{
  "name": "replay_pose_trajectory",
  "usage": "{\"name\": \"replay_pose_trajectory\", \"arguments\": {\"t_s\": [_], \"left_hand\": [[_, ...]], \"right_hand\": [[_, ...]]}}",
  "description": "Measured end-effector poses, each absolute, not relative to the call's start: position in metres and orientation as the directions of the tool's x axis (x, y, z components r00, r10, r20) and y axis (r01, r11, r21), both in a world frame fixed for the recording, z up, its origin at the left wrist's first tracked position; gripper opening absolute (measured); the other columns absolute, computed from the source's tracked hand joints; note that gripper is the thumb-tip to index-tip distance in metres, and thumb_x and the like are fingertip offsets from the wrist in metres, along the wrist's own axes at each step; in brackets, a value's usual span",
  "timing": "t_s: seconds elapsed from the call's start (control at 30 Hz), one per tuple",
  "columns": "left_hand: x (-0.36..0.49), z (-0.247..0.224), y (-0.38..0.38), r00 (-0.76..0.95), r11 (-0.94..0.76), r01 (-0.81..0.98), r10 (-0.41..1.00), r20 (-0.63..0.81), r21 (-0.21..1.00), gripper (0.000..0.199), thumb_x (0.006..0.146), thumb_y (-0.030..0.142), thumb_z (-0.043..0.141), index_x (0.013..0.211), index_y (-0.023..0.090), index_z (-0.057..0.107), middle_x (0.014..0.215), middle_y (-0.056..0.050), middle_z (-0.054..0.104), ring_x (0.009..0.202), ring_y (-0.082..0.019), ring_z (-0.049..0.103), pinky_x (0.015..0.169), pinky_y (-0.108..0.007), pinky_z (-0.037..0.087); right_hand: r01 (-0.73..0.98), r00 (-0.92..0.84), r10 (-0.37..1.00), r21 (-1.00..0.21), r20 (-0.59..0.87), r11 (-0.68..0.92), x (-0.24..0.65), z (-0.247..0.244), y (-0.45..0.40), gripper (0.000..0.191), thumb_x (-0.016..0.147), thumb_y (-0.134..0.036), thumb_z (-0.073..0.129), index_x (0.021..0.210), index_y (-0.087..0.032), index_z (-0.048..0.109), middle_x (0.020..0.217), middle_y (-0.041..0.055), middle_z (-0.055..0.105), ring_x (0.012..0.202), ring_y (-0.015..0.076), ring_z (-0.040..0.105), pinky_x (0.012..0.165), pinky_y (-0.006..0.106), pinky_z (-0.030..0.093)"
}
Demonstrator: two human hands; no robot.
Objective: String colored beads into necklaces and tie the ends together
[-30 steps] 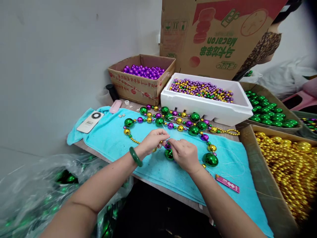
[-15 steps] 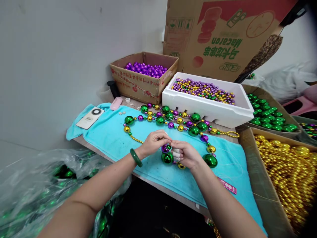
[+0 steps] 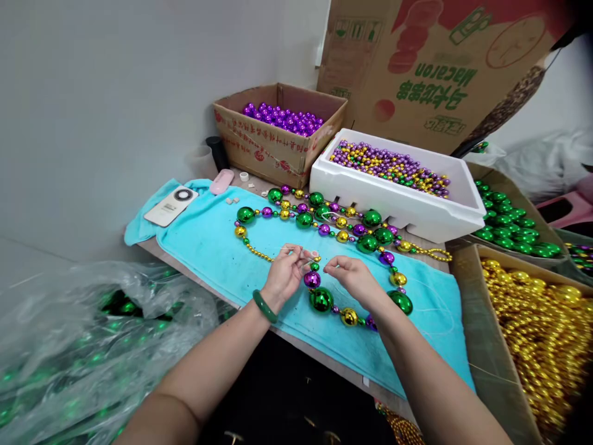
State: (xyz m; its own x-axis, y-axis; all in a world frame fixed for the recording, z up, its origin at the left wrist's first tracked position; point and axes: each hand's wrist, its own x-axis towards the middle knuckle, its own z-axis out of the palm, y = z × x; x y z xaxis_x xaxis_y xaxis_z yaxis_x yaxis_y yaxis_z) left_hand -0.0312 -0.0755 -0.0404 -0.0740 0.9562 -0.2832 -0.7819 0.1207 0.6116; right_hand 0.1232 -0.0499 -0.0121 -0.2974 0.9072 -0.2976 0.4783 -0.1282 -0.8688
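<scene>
A bead garland (image 3: 320,300) of green, purple and gold balls curves across the turquoise towel (image 3: 287,334). My left hand (image 3: 286,272) is closed in a pinch at one end of it, where small gold beads and a pale thread (image 3: 299,252) show between the fingers. A little to the right, my right hand (image 3: 354,278) has thumb and forefinger pressed together, apart from the beads. Whatever it pinches is too fine to make out. A gold bead chain (image 3: 257,252) runs from the garland's left side toward my left hand.
Behind the towel stand a cardboard box (image 3: 259,148) of purple balls and a white foam box (image 3: 398,210) of small beads. At right, a carton (image 3: 486,358) holds gold bead strands. A phone (image 3: 171,206) and a pink case (image 3: 222,182) lie at left.
My hands have moved apart; my right hand has drawn away from the bead end. The view has shifted slightly, and the green and purple balls below my hands show more fully.
</scene>
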Motion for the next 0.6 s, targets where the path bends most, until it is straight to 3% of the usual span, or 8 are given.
{"name": "replay_pose_trajectory", "arguments": {"t_s": [0.17, 0.37, 0.5, 0.6], "left_hand": [[-0.029, -0.063, -0.075, -0.148, 0.177, -0.721, 0.905, -0.399, 0.670, 0.020, 0.078, 0.018, 0.061, 0.073, 0.018, 0.041, 0.052, 0.005, 0.048, 0.053, -0.009, 0.058, 0.043, -0.014, 0.039], [-0.027, -0.077, -0.083, -0.108, 0.253, -0.639, 0.906, -0.410, 0.727, 0.013, 0.080, 0.019, 0.056, 0.077, 0.017, 0.044, 0.055, 0.003, 0.053, 0.056, -0.011, 0.060, 0.044, -0.015, 0.043], [-0.027, -0.078, -0.087, -0.128, 0.265, -0.648, 0.886, -0.445, 0.714, 0.011, 0.081, 0.018, 0.054, 0.077, 0.017, 0.044, 0.055, 0.003, 0.051, 0.056, -0.010, 0.059, 0.044, -0.015, 0.044], [-0.027, -0.078, -0.087, -0.125, 0.256, -0.673, 0.886, -0.448, 0.694, 0.010, 0.082, 0.016, 0.053, 0.077, 0.016, 0.045, 0.055, 0.002, 0.051, 0.054, -0.010, 0.058, 0.044, -0.016, 0.044]], "right_hand": [[0.550, -0.186, 0.925, -0.816, -0.330, -0.181, 0.133, -0.045, -0.038, 0.014, 0.061, -0.029, 0.059, 0.055, -0.017, 0.057, 0.044, -0.0052, 0.042, 0.045, 0.0090, 0.033, 0.048, 0.024, 0.024], [0.482, -0.217, 0.901, -0.844, -0.375, -0.235, 0.145, -0.057, -0.029, 0.013, 0.054, -0.024, 0.067, 0.049, -0.016, 0.058, 0.046, -0.0021, 0.048, 0.049, 0.0101, 0.038, 0.048, 0.024, 0.027], [0.287, -0.286, 0.885, -0.914, -0.368, -0.287, 0.142, -0.054, -0.030, 0.026, 0.066, -0.037, 0.061, 0.053, -0.018, 0.049, 0.063, 0.0032, 0.057, 0.061, 0.0141, 0.051, 0.048, 0.023, 0.036], [-0.099, -0.361, 0.850, -0.891, -0.383, -0.443, 0.132, -0.057, -0.034, 0.031, 0.072, -0.041, 0.058, 0.057, -0.020, 0.040, 0.066, 0.0035, 0.056, 0.071, 0.0155, 0.058, 0.049, 0.022, 0.043]]}}
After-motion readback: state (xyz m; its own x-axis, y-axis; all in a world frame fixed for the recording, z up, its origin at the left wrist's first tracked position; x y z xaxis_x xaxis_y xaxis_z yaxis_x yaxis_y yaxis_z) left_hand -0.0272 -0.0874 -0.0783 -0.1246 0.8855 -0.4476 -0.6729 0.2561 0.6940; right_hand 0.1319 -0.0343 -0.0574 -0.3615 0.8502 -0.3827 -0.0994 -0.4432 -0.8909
